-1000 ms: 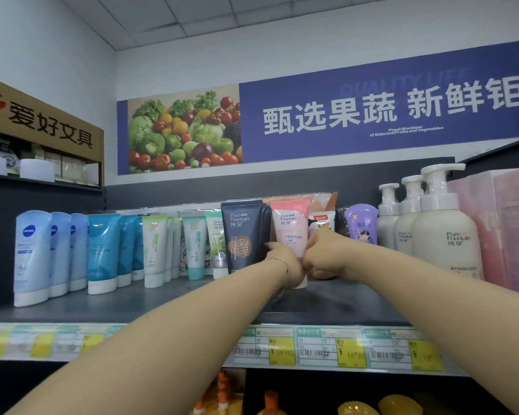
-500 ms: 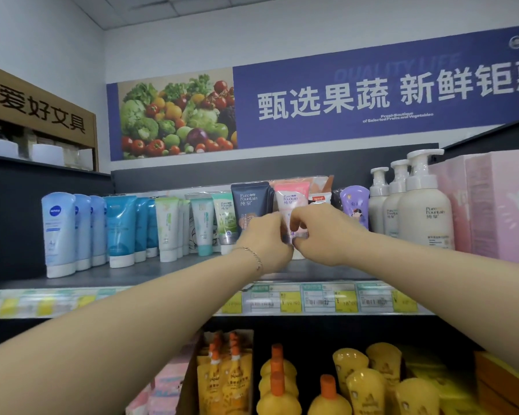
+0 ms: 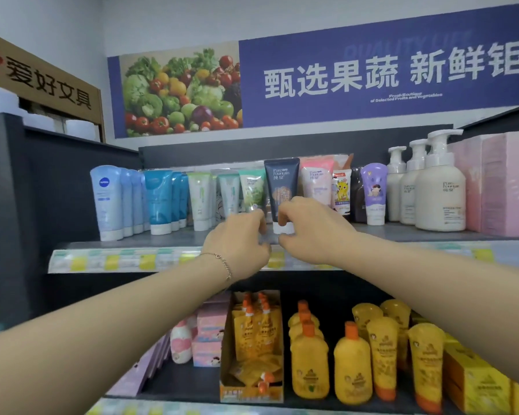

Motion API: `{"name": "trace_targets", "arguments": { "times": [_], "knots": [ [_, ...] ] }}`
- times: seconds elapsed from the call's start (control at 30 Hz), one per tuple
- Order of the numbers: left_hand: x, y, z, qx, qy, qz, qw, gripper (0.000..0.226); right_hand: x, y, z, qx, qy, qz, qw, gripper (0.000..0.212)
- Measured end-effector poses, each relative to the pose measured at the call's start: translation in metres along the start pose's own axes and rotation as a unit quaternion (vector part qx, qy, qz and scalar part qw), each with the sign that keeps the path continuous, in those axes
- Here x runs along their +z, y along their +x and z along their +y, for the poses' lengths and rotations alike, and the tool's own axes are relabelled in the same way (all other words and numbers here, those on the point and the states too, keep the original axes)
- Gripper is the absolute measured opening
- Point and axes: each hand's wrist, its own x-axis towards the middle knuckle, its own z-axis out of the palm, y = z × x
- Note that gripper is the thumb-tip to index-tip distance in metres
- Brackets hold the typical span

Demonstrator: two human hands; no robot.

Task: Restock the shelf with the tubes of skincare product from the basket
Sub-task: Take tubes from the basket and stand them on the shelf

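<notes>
Hands shifted left off the pink tube [image 3: 316, 182]: right hand [image 3: 310, 233] pinches the glossy navy tube [image 3: 282, 181] near its cap; left hand [image 3: 237, 239] curls beside it, grip unclear.

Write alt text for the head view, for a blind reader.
The right hand grips a dark blue tube near its white cap on the shop shelf; the left hand is close beside it. Other tubes and pump bottles stand alongside.

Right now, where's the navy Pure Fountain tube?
The navy tube stands cap-down on the upper shelf, centre of the head view, between a green tube (left) and a pink tube (right); the right hand grips its base.
</notes>
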Motion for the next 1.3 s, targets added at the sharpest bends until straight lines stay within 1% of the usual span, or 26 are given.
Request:
{"name": "trace_targets", "arguments": {
  "times": [0.1,0.27,0.4,0.53,0.67,0.8,0.9,1.03,1.13,1.2,1.3],
  "knots": [
    [-0.004,-0.022,-0.018,-0.001,0.013,-0.025,1.0,0.018,0.009,-0.007,-0.025,-0.008,-0.004,-0.013,1.0,0.026],
    [-0.004,-0.056,-0.048,0.01,0.024,-0.041,0.999,0.018,0.033,-0.022,-0.063,-0.027,-0.022,-0.033,0.999,0.025],
    [0.003,-0.083,-0.068,0.012,0.034,-0.066,0.997,0.017,0.056,-0.039,-0.086,-0.046,-0.015,-0.041,0.998,0.02],
    [0.017,-0.114,-0.083,0.021,0.055,-0.107,0.993,0.014,0.082,-0.058,-0.105,-0.054,-0.025,-0.066,0.996,0.012],
    [0.035,-0.142,-0.093,0.035,0.078,-0.164,0.983,0.026,0.109,-0.078,-0.117,-0.042,-0.033,-0.097,0.994,0.019],
    [0.058,-0.167,-0.102,0.05,0.07,-0.186,0.979,0.024,0.134,-0.1,-0.125,-0.021,-0.032,-0.126,0.991,0.021],
    [0.077,-0.184,-0.105,0.075,0.085,-0.212,0.971,0.024,0.151,-0.119,-0.127,-0.016,-0.041,-0.15,0.988,0.025],
    [0.102,-0.203,-0.107,0.092,0.074,-0.249,0.961,0.031,0.172,-0.142,-0.129,0.016,-0.032,-0.185,0.982,0.023],
    [0.119,-0.218,-0.105,0.092,0.049,-0.273,0.956,0.024,0.188,-0.16,-0.13,0.041,-0.015,-0.217,0.975,0.021],
    [0.131,-0.23,-0.105,0.099,0.045,-0.284,0.953,0.022,0.199,-0.173,-0.131,0.056,-0.005,-0.244,0.968,0.015],
    [0.151,-0.248,-0.105,0.108,0.043,-0.301,0.947,0.024,0.216,-0.192,-0.134,0.078,0.005,-0.295,0.952,0.013]
  ]
}}
